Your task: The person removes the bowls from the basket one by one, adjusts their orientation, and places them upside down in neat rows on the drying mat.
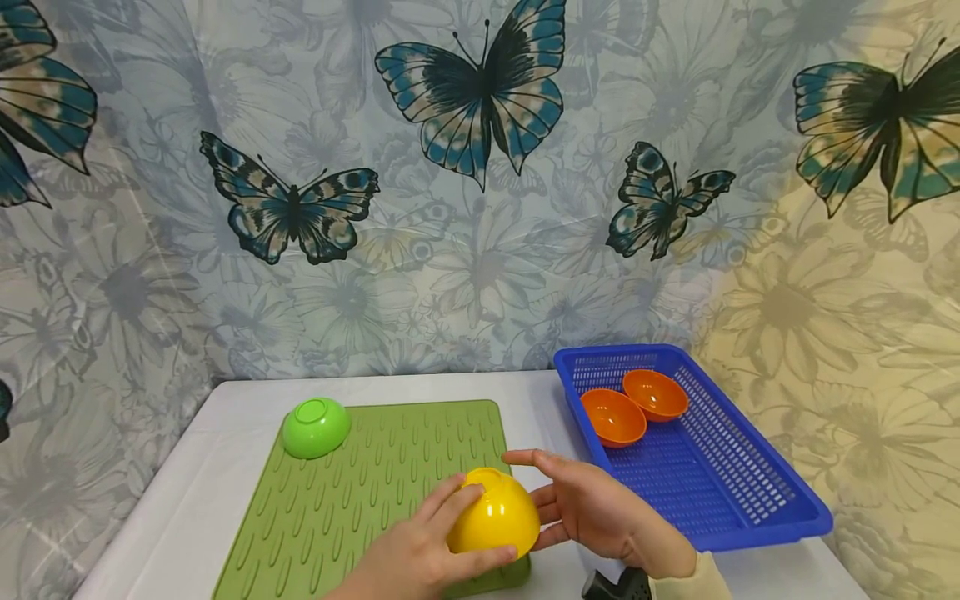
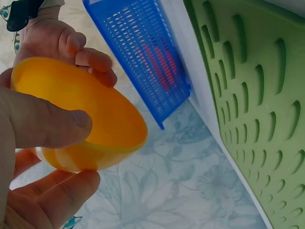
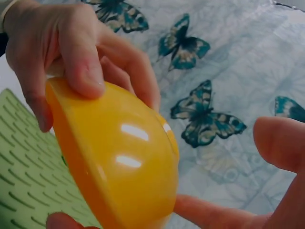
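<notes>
Within the left hand (image 1: 420, 546), a glossy, tilted yellow bowl (image 1: 498, 517).

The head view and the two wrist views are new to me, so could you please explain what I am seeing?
There is no machine: someone is working bare-handed. The widest picture comes from a camera worn on the head, the closer two from one on each wrist. The white-covered table bears a green ridged mat with an upside-down green bowl, and a blue perforated basket holding two orange bowls. The left hand grips a yellow bowl; the right hand is close beside it, perhaps touching.
</notes>
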Tool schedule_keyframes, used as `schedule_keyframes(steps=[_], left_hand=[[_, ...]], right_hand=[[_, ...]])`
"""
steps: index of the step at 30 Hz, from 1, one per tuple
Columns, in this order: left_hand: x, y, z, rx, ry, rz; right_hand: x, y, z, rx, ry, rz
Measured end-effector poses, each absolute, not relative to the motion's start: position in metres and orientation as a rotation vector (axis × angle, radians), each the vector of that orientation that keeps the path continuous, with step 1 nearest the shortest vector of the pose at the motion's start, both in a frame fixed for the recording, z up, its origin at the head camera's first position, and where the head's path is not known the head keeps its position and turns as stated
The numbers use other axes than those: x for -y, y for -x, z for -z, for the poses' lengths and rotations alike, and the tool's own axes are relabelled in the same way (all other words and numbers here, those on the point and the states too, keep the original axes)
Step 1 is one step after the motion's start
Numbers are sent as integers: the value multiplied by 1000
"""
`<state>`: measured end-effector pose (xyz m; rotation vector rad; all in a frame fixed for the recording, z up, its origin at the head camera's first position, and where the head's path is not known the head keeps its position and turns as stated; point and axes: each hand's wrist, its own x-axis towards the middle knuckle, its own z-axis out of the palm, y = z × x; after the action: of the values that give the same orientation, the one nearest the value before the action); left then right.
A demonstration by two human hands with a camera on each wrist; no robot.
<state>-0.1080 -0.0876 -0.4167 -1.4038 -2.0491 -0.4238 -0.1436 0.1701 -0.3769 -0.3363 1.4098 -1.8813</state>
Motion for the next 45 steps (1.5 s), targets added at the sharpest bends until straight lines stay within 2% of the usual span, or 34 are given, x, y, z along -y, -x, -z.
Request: schedule_keyframes(steps=[11,25,31,34,37,45], left_hand=[[81,112,425,1901,1439,302],[78,115,432,1873,1412,128],[78,117,433,2108,1452,440],[81,114,433,2410,1345,800],[82,112,434,2695,1103,996],[77,120,435,2868,723,1168]], right_hand=[[-164,146,390,-1609,346,1754],[-154,145,401,-1886,221,1690],[-151,150,406,-1973,207,1761],[-148,151,407,-2063,200,1773],[-143,150,407,-2141,207,1780],[-131,146,410,-2345,275,1770]])
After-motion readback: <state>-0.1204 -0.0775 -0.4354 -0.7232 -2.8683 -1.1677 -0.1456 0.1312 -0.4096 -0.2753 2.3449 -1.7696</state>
